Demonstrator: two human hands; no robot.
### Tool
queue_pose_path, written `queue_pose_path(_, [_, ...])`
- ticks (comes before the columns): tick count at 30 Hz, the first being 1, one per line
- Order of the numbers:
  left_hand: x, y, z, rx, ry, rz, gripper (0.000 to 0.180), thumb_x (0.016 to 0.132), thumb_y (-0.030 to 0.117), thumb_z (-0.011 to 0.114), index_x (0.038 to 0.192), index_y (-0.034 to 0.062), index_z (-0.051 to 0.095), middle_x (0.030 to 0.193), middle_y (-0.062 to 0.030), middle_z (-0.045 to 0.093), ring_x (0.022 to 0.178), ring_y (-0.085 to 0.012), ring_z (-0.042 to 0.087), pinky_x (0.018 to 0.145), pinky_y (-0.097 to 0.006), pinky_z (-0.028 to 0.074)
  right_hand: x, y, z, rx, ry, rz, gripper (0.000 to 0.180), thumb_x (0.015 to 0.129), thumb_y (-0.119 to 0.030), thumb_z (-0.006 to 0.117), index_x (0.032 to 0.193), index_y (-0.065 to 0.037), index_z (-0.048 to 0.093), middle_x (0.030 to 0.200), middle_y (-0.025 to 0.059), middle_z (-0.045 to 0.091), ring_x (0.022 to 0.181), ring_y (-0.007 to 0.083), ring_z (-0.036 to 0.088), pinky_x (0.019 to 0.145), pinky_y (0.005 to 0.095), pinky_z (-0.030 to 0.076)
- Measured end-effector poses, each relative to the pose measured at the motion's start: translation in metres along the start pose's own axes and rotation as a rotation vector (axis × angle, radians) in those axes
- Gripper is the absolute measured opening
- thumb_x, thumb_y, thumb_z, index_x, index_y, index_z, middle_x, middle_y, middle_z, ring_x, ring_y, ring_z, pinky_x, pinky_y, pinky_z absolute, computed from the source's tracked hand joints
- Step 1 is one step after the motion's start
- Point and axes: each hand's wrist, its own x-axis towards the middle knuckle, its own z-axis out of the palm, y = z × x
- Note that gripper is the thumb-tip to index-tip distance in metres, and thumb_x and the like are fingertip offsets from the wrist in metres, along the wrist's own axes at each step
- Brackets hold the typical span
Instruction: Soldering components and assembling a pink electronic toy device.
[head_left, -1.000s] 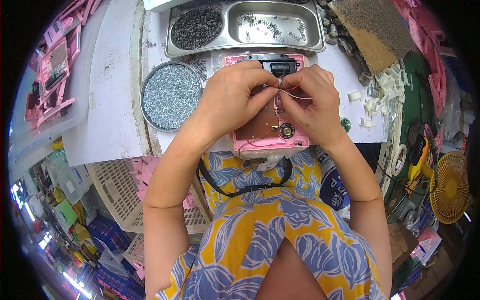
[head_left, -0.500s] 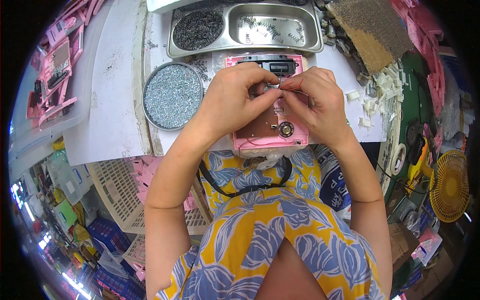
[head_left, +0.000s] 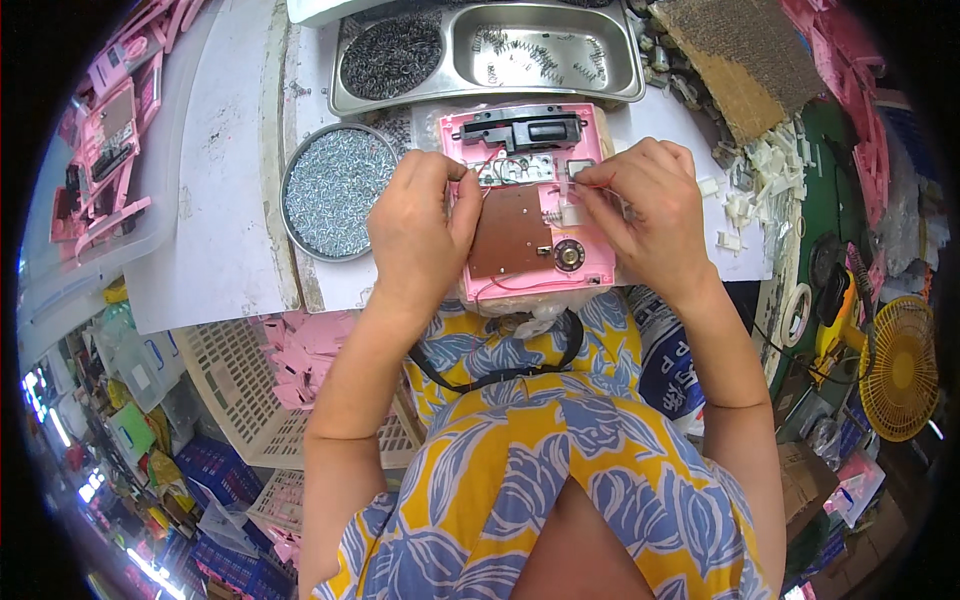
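A pink plastic housing [head_left: 595,285] lies on the table between my hands. It carries a black slotted part [head_left: 520,130], a brown circuit board [head_left: 510,235], a small round speaker [head_left: 569,256] and a pale metal strip [head_left: 520,170]. At the housing's left edge my left hand [head_left: 420,225] is closed, thumb against forefinger; thin dark wires run beside the fingertips, but what they pinch is too small to tell. Over the right side, my right hand [head_left: 650,215] pinches a thin red wire [head_left: 607,181] between thumb and fingers.
A round tin of small screws [head_left: 340,195] stands left of the housing. Behind is a steel tray [head_left: 450,90] with dark springs. White plastic pieces [head_left: 755,190] and brown cardboard [head_left: 745,70] lie to the right. A yellow fan [head_left: 900,370] stands far right, a basket [head_left: 230,390] below left.
My hands were together over the housing's middle and have moved apart. The left hand has shifted left and slightly down, the right one a little right, uncovering the metal strip and brown board.
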Motion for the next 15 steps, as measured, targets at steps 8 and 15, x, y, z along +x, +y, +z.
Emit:
queue_pose_path(8, [0.011, 0.059, -0.015, -0.473, -0.227, 0.019, 0.034, 0.094, -0.002, 0.062, 0.128, 0.0004, 0.064, 0.104, -0.0105, 0.071, 0.074, -0.0121, 0.065, 0.063, -0.025, 0.052, -0.002, -0.005, -0.010, 0.164, -0.018, 0.059, 0.010, 0.078, -0.013, 0.078, 0.084, -0.009, 0.071, 0.075, 0.0023, 0.066, 0.075, 0.0218, 0.059, 0.079, 0.0365, 0.042])
queue_pose_path(15, [0.037, 0.050, -0.007, -0.415, -0.521, -0.039, 0.017, 0.094, 0.001, 0.065, 0.110, -0.0031, 0.071, 0.088, -0.0111, 0.073, 0.070, -0.0109, 0.068, 0.063, -0.026, 0.055, -0.001, 0.002, -0.009, 0.211, 0.023, 0.039, 0.011, 0.076, -0.013, 0.078, 0.085, -0.010, 0.071, 0.077, 0.0027, 0.067, 0.077, 0.0234, 0.061, 0.078, 0.0374, 0.043])
